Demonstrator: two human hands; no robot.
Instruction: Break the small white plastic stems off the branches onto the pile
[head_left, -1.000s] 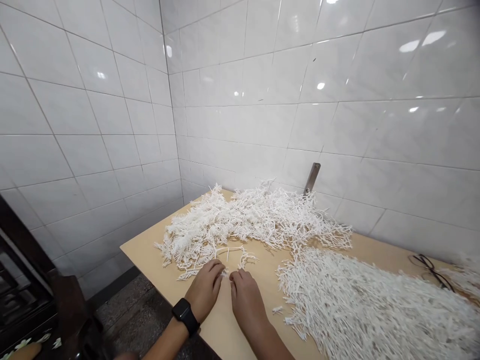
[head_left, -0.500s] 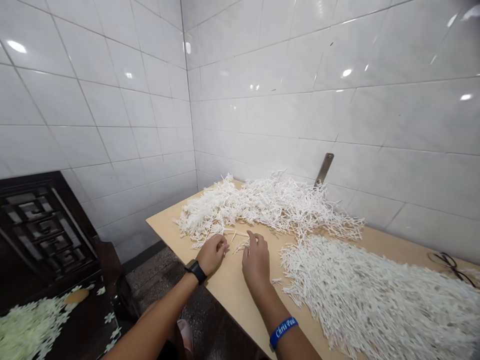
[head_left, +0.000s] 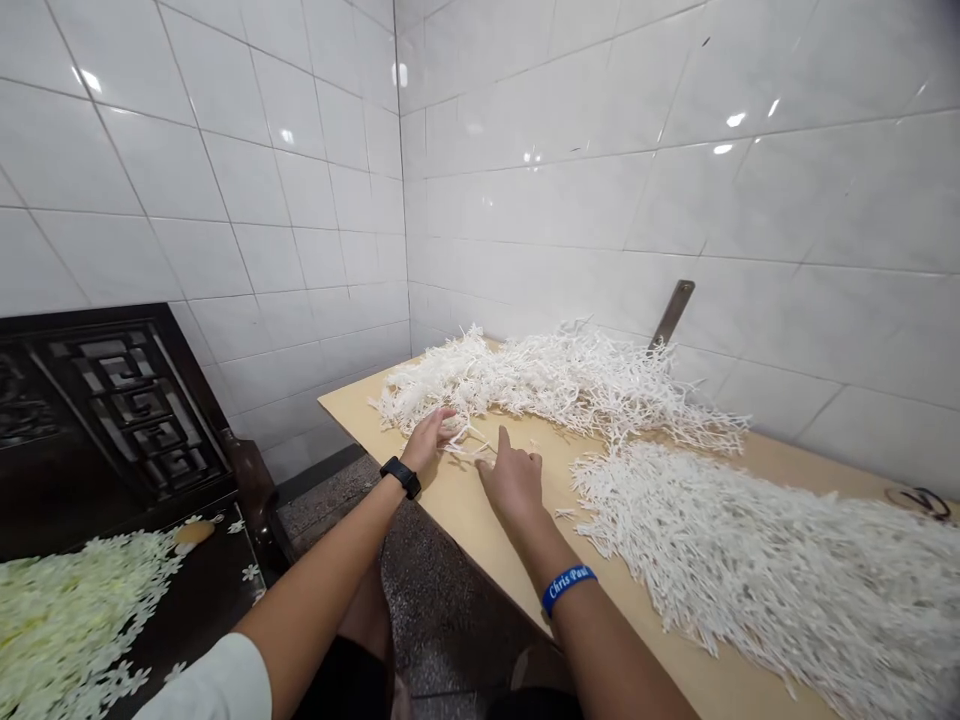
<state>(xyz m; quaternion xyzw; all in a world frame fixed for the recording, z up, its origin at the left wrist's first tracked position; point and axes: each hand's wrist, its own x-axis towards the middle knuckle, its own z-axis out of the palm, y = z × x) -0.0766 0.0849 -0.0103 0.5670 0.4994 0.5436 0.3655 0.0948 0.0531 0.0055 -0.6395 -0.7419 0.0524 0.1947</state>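
Observation:
My left hand (head_left: 427,440) is at the near edge of the back heap, its fingers closed on a thin white branched strand (head_left: 469,436) that sticks out toward the right. Just right of it, my right hand (head_left: 516,485) is over the board with index finger stretched out and thumb apart. Nothing shows between its fingers. Behind both hands lies a loose heap of white branched strands (head_left: 555,375). To the right spreads a large pile of short, straight white pieces (head_left: 735,540).
The wooden board (head_left: 472,510) stands against the tiled wall (head_left: 525,215). A metal strip (head_left: 671,315) leans there behind the heap. Dark looped cord (head_left: 926,500) lies far right. At left, a dark carved wooden bench (head_left: 157,400) bears pale green flower-shaped pieces (head_left: 82,600).
The view has turned left and down slightly. My left hand has moved onto a branched strand near the back heap. My right hand's fingers have spread, the index finger now pointing forward.

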